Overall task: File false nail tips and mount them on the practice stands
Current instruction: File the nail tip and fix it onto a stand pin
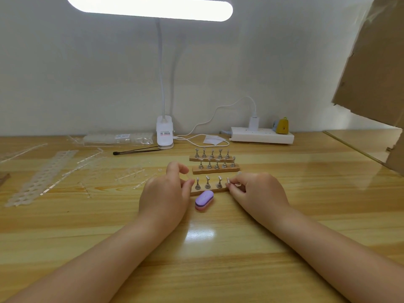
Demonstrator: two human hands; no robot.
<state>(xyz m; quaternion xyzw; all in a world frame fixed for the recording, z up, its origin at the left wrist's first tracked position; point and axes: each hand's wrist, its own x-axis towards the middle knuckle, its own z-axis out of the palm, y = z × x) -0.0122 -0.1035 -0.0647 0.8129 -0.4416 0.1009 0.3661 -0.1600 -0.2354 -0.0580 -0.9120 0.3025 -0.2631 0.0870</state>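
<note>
While the left hand [166,193] grips the nearest wooden stand [207,190] at its nine o'clock end, the right hand [255,191] pinches a clear nail tip [237,184] at its three o'clock end. A purple file block [204,200] lies on the desk [218,248] at the stand's six o'clock, with two more stands [215,164] at twelve.

Three practice stands [215,169] sit one behind another on the table [218,248]; the buffer block [204,200] lies before the nearest, the clip lamp [165,133] behind (power strip [262,136] rightward).

Left hand [166,191] and right hand [258,191] rest forward, fingers curled.
</note>
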